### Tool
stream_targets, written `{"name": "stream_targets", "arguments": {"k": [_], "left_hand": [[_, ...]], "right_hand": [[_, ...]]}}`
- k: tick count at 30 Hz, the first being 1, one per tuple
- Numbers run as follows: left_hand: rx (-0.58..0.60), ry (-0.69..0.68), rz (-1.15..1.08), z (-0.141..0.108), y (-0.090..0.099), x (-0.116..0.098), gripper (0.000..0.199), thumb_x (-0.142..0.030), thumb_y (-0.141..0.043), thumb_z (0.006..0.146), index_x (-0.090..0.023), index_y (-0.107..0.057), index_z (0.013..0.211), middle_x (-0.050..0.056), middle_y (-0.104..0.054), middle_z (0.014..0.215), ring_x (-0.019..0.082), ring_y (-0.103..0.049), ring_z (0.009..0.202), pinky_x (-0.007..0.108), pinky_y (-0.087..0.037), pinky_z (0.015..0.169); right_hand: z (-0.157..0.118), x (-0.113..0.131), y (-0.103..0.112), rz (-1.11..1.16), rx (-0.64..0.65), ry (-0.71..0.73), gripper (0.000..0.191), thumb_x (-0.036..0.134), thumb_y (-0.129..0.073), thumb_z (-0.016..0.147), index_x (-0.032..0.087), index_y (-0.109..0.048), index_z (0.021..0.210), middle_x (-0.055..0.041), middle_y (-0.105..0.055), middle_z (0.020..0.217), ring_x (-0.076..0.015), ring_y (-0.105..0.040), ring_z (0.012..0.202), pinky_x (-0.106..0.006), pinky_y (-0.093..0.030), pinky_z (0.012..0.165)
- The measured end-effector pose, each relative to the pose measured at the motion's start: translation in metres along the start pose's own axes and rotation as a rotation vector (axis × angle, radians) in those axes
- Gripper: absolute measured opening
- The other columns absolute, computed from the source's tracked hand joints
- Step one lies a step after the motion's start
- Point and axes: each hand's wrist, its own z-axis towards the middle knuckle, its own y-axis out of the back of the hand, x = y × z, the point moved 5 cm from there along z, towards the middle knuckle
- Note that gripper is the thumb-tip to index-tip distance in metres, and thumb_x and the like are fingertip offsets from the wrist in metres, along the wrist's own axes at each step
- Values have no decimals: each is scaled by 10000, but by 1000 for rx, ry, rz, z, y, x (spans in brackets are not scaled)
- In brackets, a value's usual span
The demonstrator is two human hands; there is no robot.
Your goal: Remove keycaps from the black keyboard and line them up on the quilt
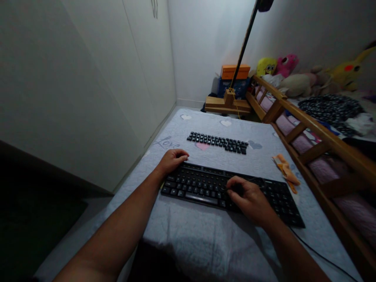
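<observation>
A black keyboard (pixel 202 184) lies on a light blue quilted cloth (pixel 188 231); keycaps are absent from its upper rows at the left and middle. Beyond it, loose black keycaps (pixel 217 141) stand in rows on the cloth. My left hand (pixel 173 159) rests at the keyboard's upper left corner, fingers curled and pressed together; what they hold, if anything, is hidden. My right hand (pixel 248 196) is over the keys right of the space bar, thumb and forefinger pinched on something too small to make out.
An orange cloth item (pixel 286 172) lies right of the keyboard. A cable (pixel 323 256) runs off at the lower right. Along the right side is a wooden bed rail (pixel 308 117) with plush toys behind. At the back stand a wooden stand base (pixel 227 103) and an orange box (pixel 235 72).
</observation>
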Motion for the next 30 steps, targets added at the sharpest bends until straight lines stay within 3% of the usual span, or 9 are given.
{"name": "stream_targets", "arguments": {"k": [3,8,14,23,30], "left_hand": [[8,-8,8,0,0,0,268,-368,-631,739,-146,-714,864,41,-722,823,185,-649,777,302,-487,757],[14,-6,25,-1,-1,-5,269,-374,-625,737,-146,-710,853,45,-720,828,191,-647,791,313,-489,777],[26,0,35,-2,0,-6,266,-367,-612,752,-148,-710,867,41,-720,830,188,-648,790,312,-493,781],[29,1,40,-1,-2,-4,264,-356,-610,753,-147,-708,880,41,-719,847,186,-648,801,308,-491,788],[26,3,31,-2,-1,-4,265,-360,-614,750,-147,-708,877,43,-720,843,184,-647,788,311,-495,775]], "right_hand": [[4,-1,1,33,-17,-98,101,264,-540,787,197,-599,835,57,-479,566,-105,-428,480,-216,-324,462],[12,-2,-1,96,-24,-147,158,333,-557,784,186,-599,824,48,-498,564,-111,-442,486,-223,-327,463],[11,-9,-9,68,-97,-88,204,338,-498,835,184,-630,852,13,-580,643,-141,-517,564,-250,-391,546],[5,-7,-2,-25,-148,63,190,252,-474,824,181,-650,826,-8,-642,735,-178,-602,697,-266,-434,664],[4,1,-10,-30,-120,96,215,230,-457,820,180,-664,792,1,-637,667,-153,-573,587,-251,-417,577]]}}
